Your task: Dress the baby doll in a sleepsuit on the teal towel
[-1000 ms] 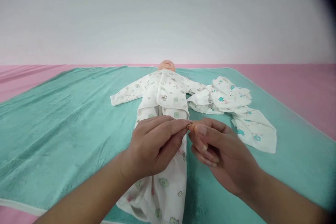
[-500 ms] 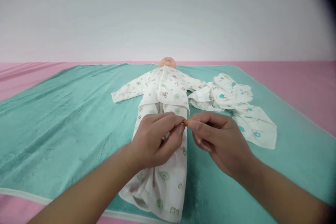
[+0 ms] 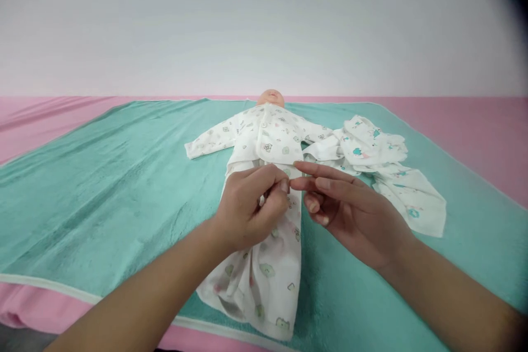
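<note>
The dressed doll (image 3: 274,146) lies on the teal blanket (image 3: 136,187), partly behind both hands; the left hand (image 3: 251,206) pinches closed, on what I cannot tell; the right hand (image 3: 358,206) is loosely open; a light, steady touch seems best

Two hands (image 3: 252,206) (image 3: 358,212), one doll (image 3: 270,98), one blanket (image 3: 124,192), perhaps one crumpled garment (image 3: 373,146).

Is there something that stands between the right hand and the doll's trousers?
Nothing visible stands between the right hand and the trousers. The left hand, its fingertips close by, hides part of them from view. The loose clothes lie off to the right.
</note>
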A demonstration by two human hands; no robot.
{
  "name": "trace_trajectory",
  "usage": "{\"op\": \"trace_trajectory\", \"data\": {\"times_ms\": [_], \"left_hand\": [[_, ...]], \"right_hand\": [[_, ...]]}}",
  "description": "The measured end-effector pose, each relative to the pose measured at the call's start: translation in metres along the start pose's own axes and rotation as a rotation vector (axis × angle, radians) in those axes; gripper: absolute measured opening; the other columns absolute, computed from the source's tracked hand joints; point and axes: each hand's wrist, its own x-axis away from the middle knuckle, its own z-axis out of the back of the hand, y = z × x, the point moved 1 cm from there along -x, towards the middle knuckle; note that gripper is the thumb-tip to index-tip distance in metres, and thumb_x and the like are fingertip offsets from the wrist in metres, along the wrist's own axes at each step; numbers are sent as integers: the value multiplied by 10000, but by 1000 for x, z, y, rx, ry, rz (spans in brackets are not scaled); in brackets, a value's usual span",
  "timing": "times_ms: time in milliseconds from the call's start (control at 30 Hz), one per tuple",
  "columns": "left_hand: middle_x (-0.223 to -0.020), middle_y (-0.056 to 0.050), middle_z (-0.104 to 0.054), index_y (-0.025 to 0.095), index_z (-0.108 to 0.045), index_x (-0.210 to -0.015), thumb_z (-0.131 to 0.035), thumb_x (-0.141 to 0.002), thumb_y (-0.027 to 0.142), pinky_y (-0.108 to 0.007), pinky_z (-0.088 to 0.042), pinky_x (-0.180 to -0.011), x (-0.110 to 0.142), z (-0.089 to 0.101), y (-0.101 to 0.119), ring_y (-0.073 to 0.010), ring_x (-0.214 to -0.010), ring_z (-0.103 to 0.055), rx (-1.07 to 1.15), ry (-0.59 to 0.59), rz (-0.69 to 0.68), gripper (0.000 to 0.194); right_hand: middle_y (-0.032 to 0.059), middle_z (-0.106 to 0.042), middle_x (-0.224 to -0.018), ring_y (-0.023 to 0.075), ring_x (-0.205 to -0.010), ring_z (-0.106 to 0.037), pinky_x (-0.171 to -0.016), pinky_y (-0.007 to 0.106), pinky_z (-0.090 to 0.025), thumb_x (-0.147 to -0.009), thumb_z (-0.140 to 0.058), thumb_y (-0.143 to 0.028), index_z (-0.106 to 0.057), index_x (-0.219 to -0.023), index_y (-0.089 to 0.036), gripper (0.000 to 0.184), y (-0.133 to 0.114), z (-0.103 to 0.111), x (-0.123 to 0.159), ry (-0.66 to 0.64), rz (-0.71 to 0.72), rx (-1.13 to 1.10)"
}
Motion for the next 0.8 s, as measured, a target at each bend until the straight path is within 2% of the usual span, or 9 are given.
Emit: {"op": "trace_trajectory", "data": {"times_ms": [167,267,567,800], "left_hand": [[-660,4,-569,146,-561,-861,-412,-864,137,-185,-413,-551,1,1,2,-77,-590,-507,27,-38,-97,149],[-686,0,-584,149,-561,-917,-404,-876,140,-187,-434,-573,1,1,2,-80,-613,-530,45,-33,-111,163],[-666,9,-552,145,-534,-947,-419,-870,124,-194,-414,-553,3,0,0,-78,-595,-515,66,-43,-132,140],[-664,10,-554,156,-533,-948,-415,-875,134,-195,-417,-550,3,0,0,-82,-597,-519,51,-40,-127,140]], "right_hand": [[16,-703,-921,132,-678,-633,-527,243,-478,-773,-585,-284,-663,-1008,-283,247,-2,2,2,-46,46,3],[8,-707,-914,135,-679,-641,-527,244,-487,-775,-581,-290,-669,-985,-288,228,-3,2,2,-52,52,8],[-30,-705,-931,120,-666,-645,-526,229,-502,-792,-565,-273,-673,-923,-324,177,-4,5,2,-54,87,-1],[-27,-711,-898,105,-650,-644,-530,201,-511,-795,-562,-214,-678,-894,-301,175,-4,4,2,-92,89,-89]]}}
